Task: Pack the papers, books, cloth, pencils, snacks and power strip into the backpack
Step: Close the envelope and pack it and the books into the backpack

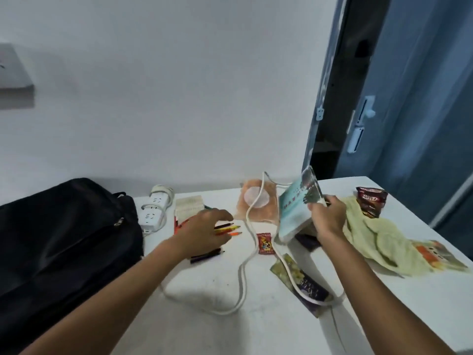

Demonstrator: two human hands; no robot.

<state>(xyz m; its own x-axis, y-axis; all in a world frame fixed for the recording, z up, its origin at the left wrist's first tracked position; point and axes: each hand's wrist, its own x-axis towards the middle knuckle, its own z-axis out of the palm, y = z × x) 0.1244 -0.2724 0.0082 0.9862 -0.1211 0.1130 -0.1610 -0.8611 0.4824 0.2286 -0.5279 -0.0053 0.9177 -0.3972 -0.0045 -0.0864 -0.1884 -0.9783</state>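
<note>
Nearly everything is still waiting on the table (pixel 210 290): the pencils (pixel 227 229), snacks, green cloth (pixel 368 239) and power strip (pixel 153 211) lie outside the black backpack (pixel 64 239) at your left. Your left hand (pixel 202 233) reaches flat over the pencils, its grip wide and holding nothing. Your right hand (pixel 329 217) grips a tilted book (pixel 298 208), lifted on its edge.

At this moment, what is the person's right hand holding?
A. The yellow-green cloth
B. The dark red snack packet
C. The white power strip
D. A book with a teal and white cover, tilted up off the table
D: the right hand grips the book by its edge, lifted at a tilt, while the cloth, power strip and dark red snack packet lie on the table.
</note>
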